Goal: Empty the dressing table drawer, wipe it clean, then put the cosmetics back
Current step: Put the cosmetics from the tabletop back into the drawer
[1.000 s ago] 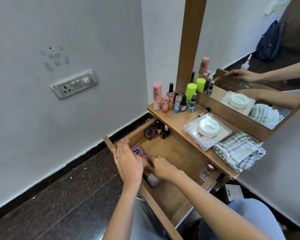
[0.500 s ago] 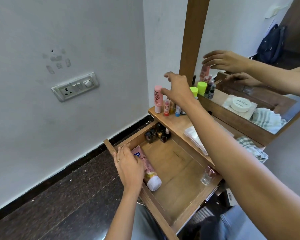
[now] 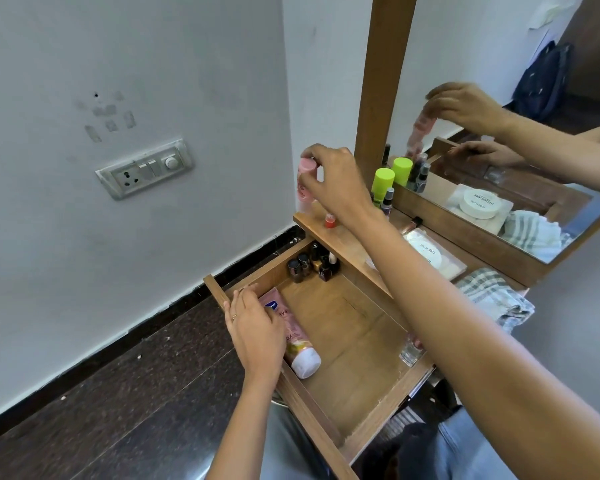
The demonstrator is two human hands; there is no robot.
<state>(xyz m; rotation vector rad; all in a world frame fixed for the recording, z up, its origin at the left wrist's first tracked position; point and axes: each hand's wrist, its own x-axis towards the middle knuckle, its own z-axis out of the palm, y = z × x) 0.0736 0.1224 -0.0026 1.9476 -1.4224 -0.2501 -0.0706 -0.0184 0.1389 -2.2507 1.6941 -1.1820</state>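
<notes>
Pink bottle (image 3: 306,181) upright in right hand's (image 3: 336,188) grip

The left hand (image 3: 255,329) lies palm down with its fingers loosely together and a thin ring on one finger, its bare forearm running straight back toward the body. The right hand (image 3: 333,183) is stretched far forward and raised, arm nearly straight, wrist bent down, fingertips pinched together around something held from above.
</notes>
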